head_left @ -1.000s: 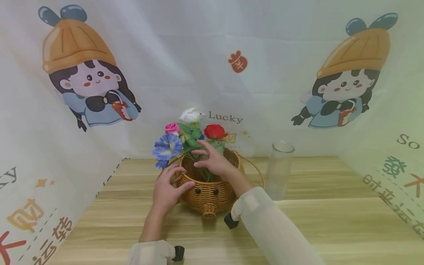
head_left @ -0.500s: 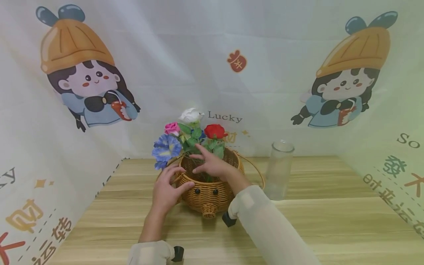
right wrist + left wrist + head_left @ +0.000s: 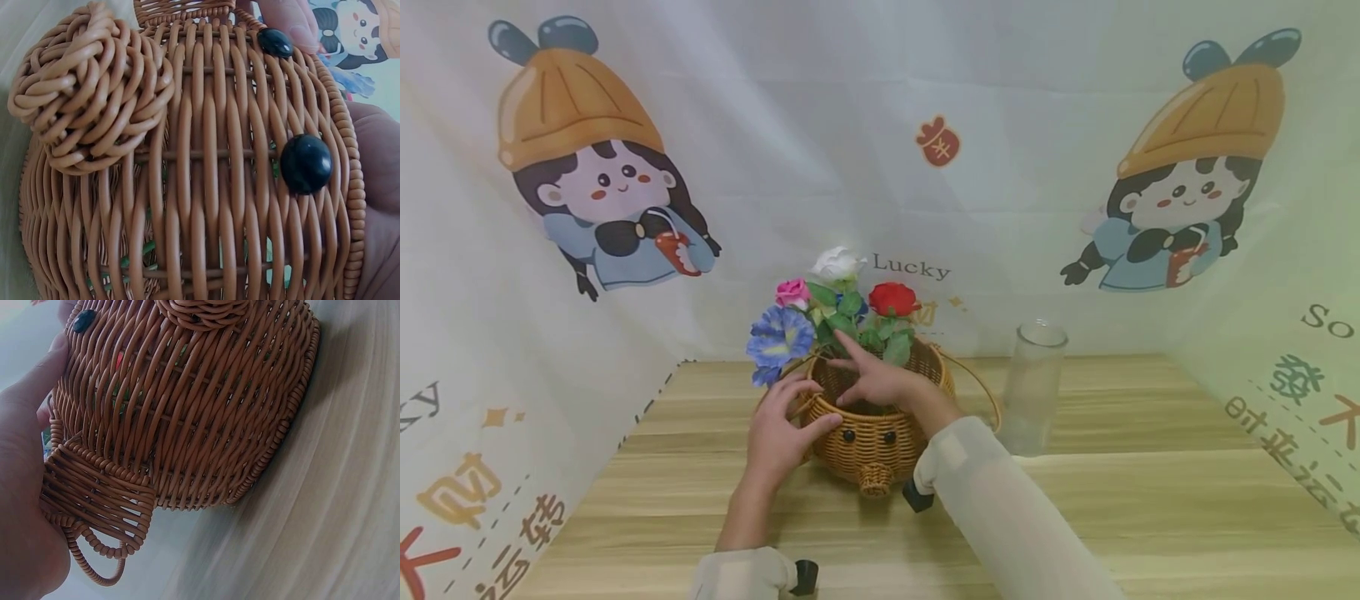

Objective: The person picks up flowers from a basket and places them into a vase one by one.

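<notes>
A brown wicker basket [image 3: 868, 446] with two black eyes and a woven snout stands on the table. My left hand [image 3: 778, 433] grips its left rim, thumb along the front, beside a woven ear [image 3: 100, 494]. Over the basket's opening is my right hand [image 3: 880, 379], fingers spread and index finger extended among the stems and leaves; nothing shows gripped in it. Artificial flowers lean out at the back: a white rose [image 3: 838, 264], a pink rose [image 3: 792, 292], a red rose [image 3: 893, 299] and a blue flower [image 3: 780, 336]. The right wrist view has the hand [image 3: 381, 156] just behind the rim.
To the right of the basket stands a tall clear glass vase [image 3: 1034, 387]. The basket's handle [image 3: 977, 379] hangs out toward it. A printed cloth [image 3: 1000, 208] surrounds the wooden table [image 3: 1112, 500] at the back and sides.
My right hand has moved slightly left and lower into the basket's opening. The red rose has shifted a little right, with more of its leaves showing. The left hand keeps its hold on the rim.
</notes>
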A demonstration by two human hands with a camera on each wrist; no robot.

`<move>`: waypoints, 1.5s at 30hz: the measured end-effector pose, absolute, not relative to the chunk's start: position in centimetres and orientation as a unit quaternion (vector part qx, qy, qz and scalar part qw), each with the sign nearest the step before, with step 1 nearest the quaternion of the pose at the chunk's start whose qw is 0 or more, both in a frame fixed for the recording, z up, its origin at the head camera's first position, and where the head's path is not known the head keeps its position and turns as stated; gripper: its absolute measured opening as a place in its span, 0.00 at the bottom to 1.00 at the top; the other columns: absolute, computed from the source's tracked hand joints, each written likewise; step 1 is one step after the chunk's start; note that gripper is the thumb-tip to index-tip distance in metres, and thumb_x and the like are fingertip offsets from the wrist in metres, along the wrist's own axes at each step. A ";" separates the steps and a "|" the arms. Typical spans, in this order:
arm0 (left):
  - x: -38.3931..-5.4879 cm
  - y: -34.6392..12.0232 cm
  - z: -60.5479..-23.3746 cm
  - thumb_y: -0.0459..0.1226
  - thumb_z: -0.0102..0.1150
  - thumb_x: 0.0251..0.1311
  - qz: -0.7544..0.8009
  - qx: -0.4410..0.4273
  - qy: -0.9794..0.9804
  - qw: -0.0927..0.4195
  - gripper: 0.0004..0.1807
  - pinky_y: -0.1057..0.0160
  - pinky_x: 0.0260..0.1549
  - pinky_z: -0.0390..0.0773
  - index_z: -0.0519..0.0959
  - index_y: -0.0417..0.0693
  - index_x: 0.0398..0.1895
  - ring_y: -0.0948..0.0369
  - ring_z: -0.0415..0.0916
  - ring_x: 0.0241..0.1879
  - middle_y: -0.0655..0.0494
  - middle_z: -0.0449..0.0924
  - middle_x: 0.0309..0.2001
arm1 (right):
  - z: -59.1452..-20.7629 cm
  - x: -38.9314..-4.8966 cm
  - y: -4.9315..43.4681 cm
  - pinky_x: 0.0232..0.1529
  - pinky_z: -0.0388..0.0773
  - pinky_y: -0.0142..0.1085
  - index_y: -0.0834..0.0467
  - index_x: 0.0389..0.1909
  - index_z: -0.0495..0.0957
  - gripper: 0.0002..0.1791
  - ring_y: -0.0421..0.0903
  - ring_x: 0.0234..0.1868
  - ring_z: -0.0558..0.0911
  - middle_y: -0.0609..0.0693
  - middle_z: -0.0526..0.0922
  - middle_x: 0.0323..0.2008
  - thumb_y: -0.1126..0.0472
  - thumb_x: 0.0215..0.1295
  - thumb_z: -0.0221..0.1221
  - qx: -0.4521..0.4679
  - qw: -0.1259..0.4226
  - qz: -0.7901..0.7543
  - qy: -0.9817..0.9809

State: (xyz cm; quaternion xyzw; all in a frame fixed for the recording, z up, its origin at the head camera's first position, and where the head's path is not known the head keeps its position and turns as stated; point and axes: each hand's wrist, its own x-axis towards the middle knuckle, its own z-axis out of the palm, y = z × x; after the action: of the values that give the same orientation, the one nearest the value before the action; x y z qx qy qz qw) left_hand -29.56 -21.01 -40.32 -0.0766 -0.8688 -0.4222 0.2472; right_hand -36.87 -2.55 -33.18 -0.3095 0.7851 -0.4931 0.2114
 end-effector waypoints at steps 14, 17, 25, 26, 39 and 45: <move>-29.5 -20.9 -40.3 0.44 0.81 0.52 -0.438 -0.075 -0.861 0.246 0.25 0.38 0.68 0.75 0.83 0.48 0.52 0.40 0.66 0.74 0.42 0.72 0.73 | -33.6 -36.9 -3.0 0.65 0.79 0.52 0.55 0.85 0.31 0.56 0.64 0.66 0.79 0.67 0.74 0.71 0.75 0.71 0.59 -0.297 0.139 -0.510 0.795; -29.5 -20.9 -40.2 0.45 0.81 0.53 -0.438 -0.074 -0.862 0.243 0.25 0.38 0.68 0.75 0.83 0.48 0.52 0.40 0.66 0.74 0.42 0.72 0.73 | -33.4 -36.8 -3.0 0.63 0.81 0.51 0.53 0.86 0.34 0.54 0.62 0.63 0.83 0.65 0.78 0.68 0.71 0.72 0.60 -0.282 0.119 -0.520 0.797; -29.6 -21.0 -40.5 0.45 0.81 0.53 -0.447 -0.070 -0.859 0.239 0.25 0.41 0.65 0.79 0.83 0.49 0.52 0.41 0.66 0.74 0.43 0.71 0.74 | -33.4 -37.0 -2.9 0.50 0.84 0.44 0.55 0.85 0.45 0.49 0.60 0.52 0.87 0.63 0.87 0.52 0.68 0.71 0.63 -0.252 0.060 -0.533 0.806; -29.6 -21.0 -40.5 0.45 0.81 0.54 -0.448 -0.071 -0.859 0.238 0.25 0.41 0.64 0.79 0.83 0.49 0.52 0.41 0.66 0.74 0.43 0.71 0.74 | -33.4 -37.0 -2.9 0.49 0.84 0.43 0.55 0.85 0.47 0.48 0.61 0.51 0.87 0.62 0.87 0.50 0.68 0.72 0.63 -0.247 0.052 -0.536 0.806; -29.6 -21.0 -40.4 0.44 0.80 0.54 -0.454 -0.072 -0.855 0.240 0.25 0.42 0.65 0.79 0.83 0.47 0.53 0.41 0.67 0.74 0.43 0.71 0.74 | -32.9 -36.3 -2.6 0.46 0.88 0.45 0.55 0.82 0.47 0.46 0.69 0.48 0.86 0.58 0.82 0.38 0.74 0.72 0.60 -0.225 0.000 -0.602 0.766; -29.7 -20.9 -40.4 0.44 0.81 0.54 -0.453 -0.071 -0.856 0.240 0.25 0.42 0.65 0.79 0.83 0.48 0.53 0.41 0.67 0.74 0.43 0.71 0.74 | -32.9 -36.3 -2.6 0.48 0.88 0.50 0.54 0.82 0.50 0.45 0.68 0.43 0.88 0.53 0.78 0.35 0.77 0.70 0.59 -0.220 0.008 -0.631 0.744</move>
State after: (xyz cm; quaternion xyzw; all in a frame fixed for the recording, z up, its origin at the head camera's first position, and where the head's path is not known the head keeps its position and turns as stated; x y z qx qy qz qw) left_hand -29.69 -20.95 -40.43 -0.0706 -0.8559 -0.4528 0.2398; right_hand -36.28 -2.64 -32.91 -0.2200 0.7437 -0.6312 0.0080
